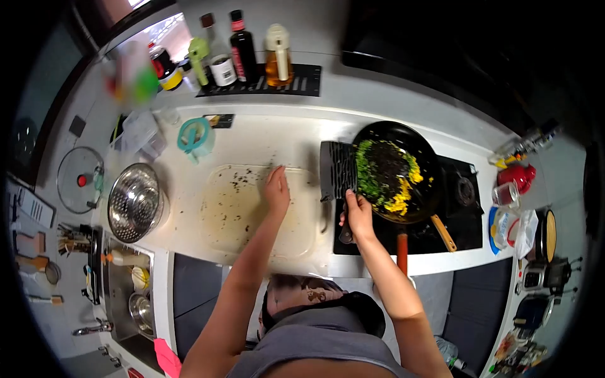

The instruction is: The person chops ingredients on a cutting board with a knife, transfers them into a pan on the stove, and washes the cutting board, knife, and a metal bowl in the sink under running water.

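Note:
My right hand (360,217) is closed around the dark handle of a cleaver (337,169). The broad, dark, wavy-patterned blade is held at the left rim of a black frying pan (430,148). In the pan lie chopped greens (368,179), a heap of dark chopped bits (387,160) and yellow pieces (398,203) that look like scrambled egg. Over a pale cutting board (296,236), my left hand (276,191) holds nothing, its fingers stretched out. Small dark bits (239,179) are scattered across that board.
The pan sits on a black stove (372,244), its wooden handle (443,233) pointing toward me. A steel colander (133,201) and a teal-lidded jug (195,135) stand left of the board. Several bottles (242,50) line the back ledge. A sink (129,290) is at lower left.

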`<state>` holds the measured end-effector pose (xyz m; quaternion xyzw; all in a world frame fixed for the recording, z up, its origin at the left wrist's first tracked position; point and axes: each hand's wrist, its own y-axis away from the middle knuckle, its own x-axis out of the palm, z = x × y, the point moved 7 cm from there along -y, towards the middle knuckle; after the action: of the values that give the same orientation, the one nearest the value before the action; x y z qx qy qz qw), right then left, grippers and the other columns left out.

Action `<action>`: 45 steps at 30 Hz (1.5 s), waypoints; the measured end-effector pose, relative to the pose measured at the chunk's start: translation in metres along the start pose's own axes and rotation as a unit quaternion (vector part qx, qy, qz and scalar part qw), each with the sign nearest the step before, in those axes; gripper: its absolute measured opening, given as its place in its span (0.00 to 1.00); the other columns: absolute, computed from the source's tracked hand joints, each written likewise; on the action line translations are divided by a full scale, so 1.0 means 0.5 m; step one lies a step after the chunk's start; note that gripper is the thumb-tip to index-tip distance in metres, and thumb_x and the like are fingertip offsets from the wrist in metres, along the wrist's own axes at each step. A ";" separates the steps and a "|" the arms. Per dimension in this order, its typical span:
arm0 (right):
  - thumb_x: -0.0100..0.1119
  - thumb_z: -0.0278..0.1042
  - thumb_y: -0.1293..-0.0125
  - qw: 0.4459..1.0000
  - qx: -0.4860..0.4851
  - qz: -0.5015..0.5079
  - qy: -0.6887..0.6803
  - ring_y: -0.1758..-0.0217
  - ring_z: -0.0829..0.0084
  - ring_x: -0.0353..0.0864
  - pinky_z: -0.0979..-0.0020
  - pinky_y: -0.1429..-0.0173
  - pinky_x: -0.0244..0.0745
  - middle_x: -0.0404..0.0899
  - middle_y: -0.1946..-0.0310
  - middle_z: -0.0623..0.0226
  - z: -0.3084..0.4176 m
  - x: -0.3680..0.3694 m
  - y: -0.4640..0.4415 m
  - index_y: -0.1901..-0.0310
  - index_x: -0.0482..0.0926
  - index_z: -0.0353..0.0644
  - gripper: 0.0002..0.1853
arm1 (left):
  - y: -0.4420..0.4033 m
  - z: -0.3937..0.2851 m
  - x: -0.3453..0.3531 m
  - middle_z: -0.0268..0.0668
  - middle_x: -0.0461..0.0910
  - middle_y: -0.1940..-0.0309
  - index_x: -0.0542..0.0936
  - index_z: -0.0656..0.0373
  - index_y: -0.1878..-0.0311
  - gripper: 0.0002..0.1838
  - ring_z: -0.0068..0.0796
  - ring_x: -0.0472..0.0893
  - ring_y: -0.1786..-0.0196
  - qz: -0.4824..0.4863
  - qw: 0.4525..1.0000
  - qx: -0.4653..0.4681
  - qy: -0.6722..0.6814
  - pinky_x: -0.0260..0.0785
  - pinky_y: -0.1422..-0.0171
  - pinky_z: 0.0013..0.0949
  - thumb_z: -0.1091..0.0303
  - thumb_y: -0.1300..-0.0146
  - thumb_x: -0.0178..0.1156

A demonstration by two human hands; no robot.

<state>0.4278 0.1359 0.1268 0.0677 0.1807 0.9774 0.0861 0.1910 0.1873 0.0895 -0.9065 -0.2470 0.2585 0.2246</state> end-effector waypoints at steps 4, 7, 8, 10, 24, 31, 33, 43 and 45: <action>0.53 0.49 0.36 0.997 0.060 0.001 0.041 0.89 0.78 0.67 0.74 0.86 0.65 0.65 0.89 0.71 -0.128 0.093 -0.012 0.74 0.68 0.38 0.20 | 0.039 0.181 -0.153 0.46 0.77 0.55 0.76 0.64 0.53 0.12 0.45 0.74 0.49 0.034 0.991 -0.020 -0.126 0.66 0.44 0.39 0.70 0.37 0.51; 0.52 0.46 0.35 0.995 0.075 -0.033 0.060 0.89 0.78 0.65 0.75 0.87 0.63 0.63 0.87 0.71 -0.205 0.098 -0.012 0.72 0.67 0.38 0.18 | 0.055 0.276 -0.243 0.48 0.74 0.50 0.75 0.65 0.50 0.15 0.48 0.71 0.45 0.064 0.977 -0.050 -0.199 0.63 0.40 0.43 0.68 0.36 0.49; 0.51 0.46 0.34 0.994 0.068 -0.046 0.071 0.90 0.78 0.64 0.75 0.87 0.63 0.63 0.87 0.71 -0.230 0.089 -0.018 0.72 0.67 0.37 0.19 | 0.051 0.296 -0.261 0.49 0.71 0.48 0.73 0.65 0.48 0.16 0.49 0.69 0.44 0.074 0.969 -0.020 -0.233 0.61 0.39 0.44 0.67 0.35 0.49; 0.50 0.46 0.34 0.991 0.053 -0.078 0.094 0.90 0.78 0.64 0.75 0.87 0.62 0.64 0.87 0.70 -0.256 0.071 -0.019 0.74 0.66 0.37 0.19 | 0.035 0.321 -0.280 0.52 0.67 0.43 0.70 0.66 0.44 0.19 0.52 0.65 0.40 0.093 0.949 0.042 -0.297 0.58 0.36 0.47 0.65 0.35 0.48; 0.47 0.49 0.33 0.984 0.047 -0.085 0.150 0.90 0.78 0.64 0.74 0.86 0.63 0.63 0.88 0.70 -0.279 0.111 -0.054 0.74 0.65 0.38 0.21 | 0.001 0.262 -0.098 0.48 0.41 0.29 0.46 0.67 0.31 0.43 0.41 0.43 0.27 0.489 0.815 0.137 -0.279 0.36 0.25 0.40 0.38 0.36 0.36; 0.49 0.47 0.34 0.981 0.043 0.027 0.185 0.92 0.77 0.64 0.73 0.86 0.61 0.65 0.90 0.68 -0.268 0.241 -0.109 0.70 0.69 0.31 0.21 | 0.043 0.265 -0.207 0.46 0.42 0.29 0.48 0.65 0.31 0.41 0.41 0.42 0.27 0.378 0.871 0.125 -0.287 0.33 0.25 0.40 0.42 0.35 0.40; 0.50 0.46 0.34 0.974 0.055 0.063 0.211 0.91 0.77 0.65 0.72 0.85 0.61 0.66 0.90 0.68 -0.268 0.277 -0.118 0.72 0.69 0.32 0.21 | 0.024 0.323 -0.279 0.48 0.41 0.29 0.48 0.67 0.31 0.42 0.42 0.41 0.27 0.303 0.890 0.008 -0.340 0.31 0.25 0.42 0.41 0.36 0.42; 0.52 0.46 0.36 0.928 0.020 0.191 0.320 0.87 0.78 0.67 0.73 0.81 0.64 0.70 0.87 0.67 -0.268 0.374 -0.059 0.68 0.73 0.33 0.19 | 0.082 0.300 -0.271 0.54 0.37 0.30 0.45 0.71 0.32 0.48 0.45 0.40 0.27 0.376 0.885 0.032 -0.272 0.32 0.25 0.43 0.36 0.39 0.42; 0.52 0.44 0.36 0.951 0.023 0.161 0.261 0.85 0.80 0.67 0.75 0.80 0.64 0.70 0.85 0.69 -0.263 0.337 -0.046 0.67 0.74 0.33 0.18 | 0.079 0.265 -0.274 0.55 0.39 0.30 0.45 0.71 0.32 0.46 0.47 0.42 0.27 0.378 0.906 0.093 -0.167 0.36 0.26 0.43 0.41 0.39 0.47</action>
<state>0.2448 0.1444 0.0137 -0.1598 0.2059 0.9574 -0.1246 0.0254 0.1163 0.0157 -0.8505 0.1052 0.4935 0.1486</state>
